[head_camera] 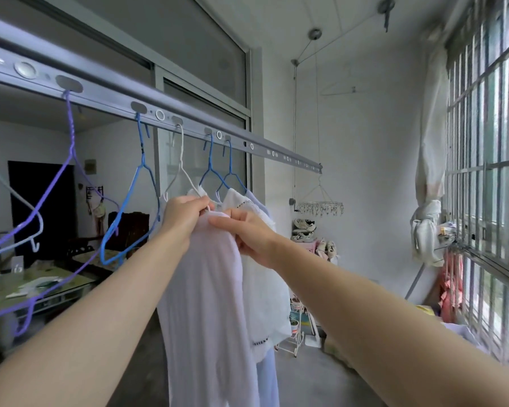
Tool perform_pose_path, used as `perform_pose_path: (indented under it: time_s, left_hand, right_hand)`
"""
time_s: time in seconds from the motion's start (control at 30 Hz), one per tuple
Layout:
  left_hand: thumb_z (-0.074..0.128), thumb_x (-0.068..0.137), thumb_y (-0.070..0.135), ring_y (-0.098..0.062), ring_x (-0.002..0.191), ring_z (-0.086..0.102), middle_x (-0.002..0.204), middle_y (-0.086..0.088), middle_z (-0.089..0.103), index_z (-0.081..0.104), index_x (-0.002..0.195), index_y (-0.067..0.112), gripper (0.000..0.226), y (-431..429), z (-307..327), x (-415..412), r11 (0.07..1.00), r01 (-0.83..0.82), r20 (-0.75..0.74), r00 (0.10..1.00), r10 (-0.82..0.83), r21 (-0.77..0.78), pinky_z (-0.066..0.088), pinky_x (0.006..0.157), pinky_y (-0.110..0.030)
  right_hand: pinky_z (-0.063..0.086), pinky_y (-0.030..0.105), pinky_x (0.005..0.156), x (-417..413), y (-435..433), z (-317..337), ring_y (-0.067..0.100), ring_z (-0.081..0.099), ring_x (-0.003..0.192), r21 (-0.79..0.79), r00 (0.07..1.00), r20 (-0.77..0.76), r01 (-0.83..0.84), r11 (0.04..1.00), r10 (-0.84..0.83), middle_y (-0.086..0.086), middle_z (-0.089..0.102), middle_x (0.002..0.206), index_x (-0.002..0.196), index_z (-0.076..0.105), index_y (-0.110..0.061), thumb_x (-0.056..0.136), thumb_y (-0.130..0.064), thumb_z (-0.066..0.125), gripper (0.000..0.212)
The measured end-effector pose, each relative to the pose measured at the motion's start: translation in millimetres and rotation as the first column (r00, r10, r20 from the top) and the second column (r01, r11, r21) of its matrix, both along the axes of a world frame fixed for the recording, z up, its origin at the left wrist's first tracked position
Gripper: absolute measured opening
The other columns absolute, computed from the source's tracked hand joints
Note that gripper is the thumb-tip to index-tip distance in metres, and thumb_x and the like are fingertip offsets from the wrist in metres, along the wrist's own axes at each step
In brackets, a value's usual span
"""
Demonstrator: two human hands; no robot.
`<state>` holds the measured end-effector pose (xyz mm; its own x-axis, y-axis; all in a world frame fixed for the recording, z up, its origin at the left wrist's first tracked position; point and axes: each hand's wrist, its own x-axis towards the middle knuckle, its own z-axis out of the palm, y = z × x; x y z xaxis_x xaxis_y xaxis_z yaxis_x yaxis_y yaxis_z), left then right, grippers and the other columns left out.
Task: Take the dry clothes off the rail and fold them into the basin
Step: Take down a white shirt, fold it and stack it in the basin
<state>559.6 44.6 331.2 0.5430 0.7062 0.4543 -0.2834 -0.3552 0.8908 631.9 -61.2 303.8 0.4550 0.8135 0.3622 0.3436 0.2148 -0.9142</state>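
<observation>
A grey metal rail (194,124) runs across the top from left to right. A pale lilac-white garment (206,304) hangs from a white wire hanger (179,168) on it. My left hand (182,215) grips the garment's collar at the hanger. My right hand (247,233) pinches the same collar from the right side. Behind it hang a white top with dark stitched trim (265,295) and a light blue garment (269,380), each on a blue hanger (212,168). The basin is not in view.
Empty purple (56,183), grey (27,212) and blue hangers (130,218) dangle on the rail to the left. A round peg dryer (321,207) and shoes on a rack (304,230) stand at the far wall. Window bars (488,171) line the right side.
</observation>
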Motion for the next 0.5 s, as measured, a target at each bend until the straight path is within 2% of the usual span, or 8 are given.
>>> perform_pose_path:
  time_s: [0.1,0.17,0.23,0.3,0.4,0.5]
  left_hand:
    - [0.054,0.085,0.007,-0.013,0.052,0.041,0.05,0.001,0.048,0.061,0.061,0.012,0.026,4,-2,5,1.0,-0.016,0.014,1.0,0.017,-0.007,0.036,0.052,-0.02]
    - [0.053,0.087,0.007,-0.011,0.05,0.039,0.039,0.008,0.047,0.061,0.062,0.011,0.027,6,-2,9,1.0,-0.025,0.027,0.999,0.025,-0.012,0.035,0.052,-0.018]
    - [0.053,0.088,0.008,-0.007,0.045,0.04,0.033,0.011,0.044,0.061,0.062,0.01,0.027,6,0,13,1.0,-0.024,0.046,0.999,0.024,-0.006,0.035,0.052,-0.016]
    - [0.053,0.09,0.01,-0.002,0.038,0.039,0.033,0.011,0.044,0.061,0.064,0.009,0.027,0,4,17,1.0,-0.002,0.072,0.997,0.002,0.011,0.034,0.046,-0.01]
    - [0.057,0.091,0.019,-0.004,0.049,0.042,0.05,0.008,0.05,0.061,0.068,0.014,0.024,-9,14,20,1.0,0.024,0.118,0.993,-0.024,0.004,0.03,0.037,-0.006]
    - [0.061,0.09,0.027,-0.005,0.056,0.046,0.063,0.006,0.052,0.06,0.07,0.018,0.022,-14,22,19,0.999,0.036,0.146,0.989,-0.033,-0.013,0.032,0.041,-0.009]
  right_hand:
    - [0.035,0.025,0.065,8,-15,-9,0.019,0.043,0.07,-0.021,0.997,0.074,0.002,1.0,-0.001,0.008,0.048,0.077,0.078,0.055,-0.022,0.071,-0.032,0.077,0.025]
    - [0.031,0.016,0.054,12,-25,-17,0.008,0.038,0.053,-0.044,0.988,0.155,0.017,0.999,-0.01,-0.001,0.044,0.063,0.07,0.05,-0.022,0.078,-0.016,0.076,0.027]
    - [0.028,0.015,0.048,15,-32,-24,0.003,0.036,0.048,-0.053,0.981,0.196,0.02,0.998,-0.01,-0.003,0.042,0.06,0.07,0.049,-0.02,0.078,-0.008,0.075,0.031]
    - [0.029,0.015,0.049,18,-37,-33,0.003,0.038,0.048,-0.06,0.981,0.195,0.025,0.998,-0.013,-0.003,0.043,0.059,0.069,0.049,-0.02,0.077,-0.006,0.076,0.031]
    - [0.031,0.016,0.05,17,-37,-45,0.003,0.04,0.048,-0.089,0.983,0.181,0.048,0.995,-0.031,-0.008,0.047,0.055,0.068,0.051,-0.02,0.076,-0.007,0.077,0.03]
    - [0.03,0.015,0.051,12,-31,-53,0.003,0.04,0.051,-0.08,0.991,0.127,0.059,0.995,-0.049,-0.008,0.048,0.057,0.069,0.053,-0.021,0.079,-0.011,0.075,0.026]
